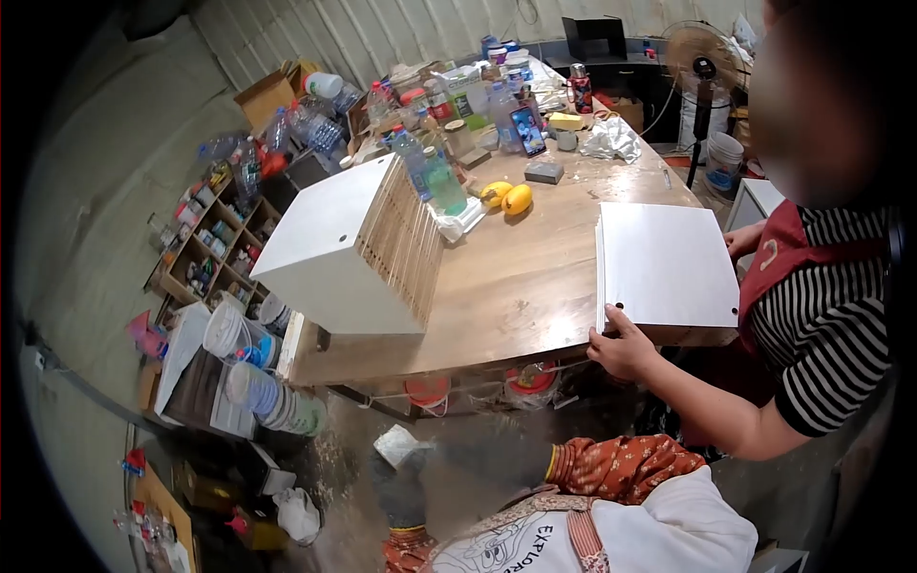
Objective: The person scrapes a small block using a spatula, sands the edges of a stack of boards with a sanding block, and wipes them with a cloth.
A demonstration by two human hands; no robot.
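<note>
Wooden table (pixel 540 286) ahead; short of it, the left hand (pixel 399 487) grasps a white cloth (pixel 395 445), the right hand (pixel 506 464) is blurred — grip cannot be told. White boards (pixel 320 224) already stand stacked on the table — what is left isn't clear.

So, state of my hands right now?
Left hand: closed, apparently holding the white pad.
Right hand: blurred, can't tell open or closed.
</note>
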